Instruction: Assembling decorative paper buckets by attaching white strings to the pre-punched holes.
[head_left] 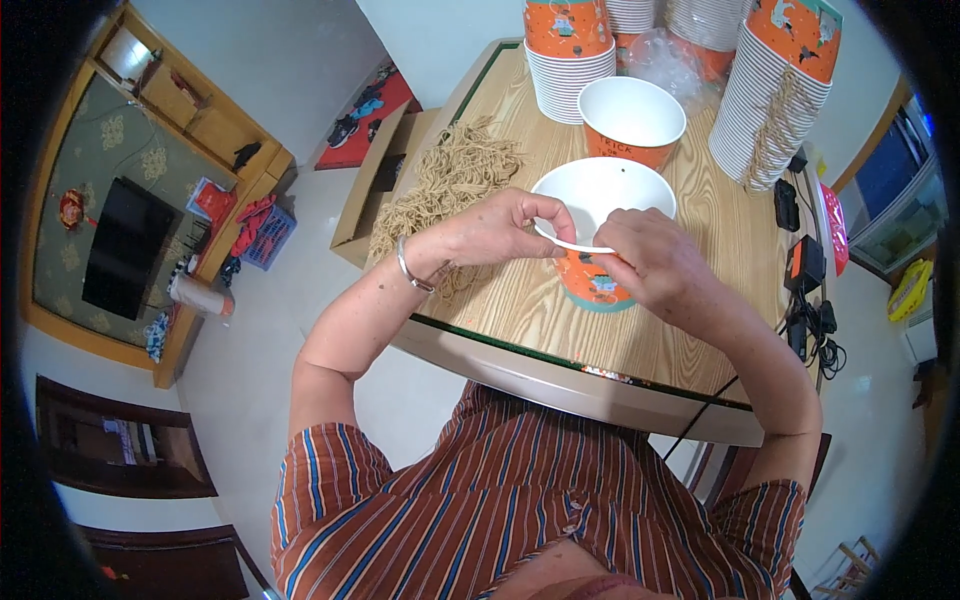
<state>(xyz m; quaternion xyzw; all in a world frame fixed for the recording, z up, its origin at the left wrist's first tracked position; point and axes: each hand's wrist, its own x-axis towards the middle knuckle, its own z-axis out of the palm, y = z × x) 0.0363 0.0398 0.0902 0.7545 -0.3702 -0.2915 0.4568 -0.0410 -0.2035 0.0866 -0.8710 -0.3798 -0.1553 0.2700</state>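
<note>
Both hands meet at the near rim of an orange paper bucket (598, 240) with a white inside, which stands on the wooden table (560, 320) close to its near edge. The left hand (500, 228), with a silver bracelet (408, 268) on its wrist, pinches the rim between thumb and fingers. The right hand (655, 262) is curled over the rim and the bucket's front wall, gripping it; whether anything small sits between its fingertips cannot be told.

Just behind this bucket stands a second open bucket (632, 120) of the same kind — orange outside, white inside, nearly touching the first. Behind that, along the far edge of the table, rise stacks of nested buckets: one stack (570, 60) at the left, its top bucket orange with small coloured figures, and a taller leaning stack (775, 90) at the right, white rims ribbed one over another. A bundle of tan cords (772, 130) hangs down the side of the right stack. Between the stacks lies crumpled clear plastic wrap (665, 60).

To the left of the hands a large heap of tan cords (445, 185) is spread over the table, reaching under the left wrist. On the table's right side lie dark boxes and a tangle of black cables (815, 320).

On the floor to the left sits an open cardboard box (375, 190); further off, a black television (125, 245) stands in a wooden wall unit.
</note>
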